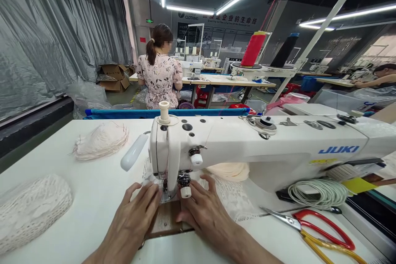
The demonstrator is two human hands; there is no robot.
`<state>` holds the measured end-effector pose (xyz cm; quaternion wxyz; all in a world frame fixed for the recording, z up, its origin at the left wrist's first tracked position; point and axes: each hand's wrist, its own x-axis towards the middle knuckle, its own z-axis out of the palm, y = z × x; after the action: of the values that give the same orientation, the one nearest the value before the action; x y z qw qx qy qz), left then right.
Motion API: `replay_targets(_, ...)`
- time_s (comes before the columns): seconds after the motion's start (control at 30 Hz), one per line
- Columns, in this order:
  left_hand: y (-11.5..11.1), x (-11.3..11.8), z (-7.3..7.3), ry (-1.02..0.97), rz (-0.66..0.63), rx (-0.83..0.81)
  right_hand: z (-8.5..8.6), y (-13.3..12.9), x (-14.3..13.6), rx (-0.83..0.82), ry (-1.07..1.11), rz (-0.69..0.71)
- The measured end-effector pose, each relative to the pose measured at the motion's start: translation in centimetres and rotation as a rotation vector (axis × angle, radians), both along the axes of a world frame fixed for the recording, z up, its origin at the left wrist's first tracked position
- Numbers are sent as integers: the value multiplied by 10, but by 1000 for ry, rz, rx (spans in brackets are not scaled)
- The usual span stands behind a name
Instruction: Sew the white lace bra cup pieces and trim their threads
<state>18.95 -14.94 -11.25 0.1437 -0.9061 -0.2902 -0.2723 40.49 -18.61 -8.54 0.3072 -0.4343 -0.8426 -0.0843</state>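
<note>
White lace fabric (236, 196) runs under the head of a white JUKI sewing machine (278, 140) and spreads to the right of the needle area. My left hand (136, 206) is just left of the presser foot (168, 194), its fingers bent and close together on the lace. On the other side, my right hand (206, 208) grips the lace, index finger raised and thumb tucked near the metal plate (163, 218). Fingertips of both hands are partly hidden by the machine head and the tension knob (185, 192).
Lace piles (34, 210) and a pale cloth stack (100, 142) lie left. Red-and-yellow-handled scissors (298, 225) and a coiled pale cord (318, 194) lie right. Red (253, 49) and black (284, 51) thread cones stand behind. A person (159, 70) sits ahead with their back to me.
</note>
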Motion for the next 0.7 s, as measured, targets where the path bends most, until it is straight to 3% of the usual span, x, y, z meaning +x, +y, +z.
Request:
replay_targets(0.1,0,-2,2,-1,27,-8,2,-2,-2,3,-6,14)
replay_targets(0.23,3,-4,14,20,114,-30,1,-3,-6,-13,-18,19)
replay_targets(0.4,3,-5,28,169,144,-26,3,-3,-9,4,32,-1)
replay_targets(0.53,-29,-13,33,131,171,-201,3,-7,-10,23,36,19)
replay_targets(0.63,-58,-31,39,42,15,-369,8,-13,-15,15,21,66)
replay_targets(0.7,-67,-46,43,-26,-64,-355,15,-18,-21,-3,5,123)
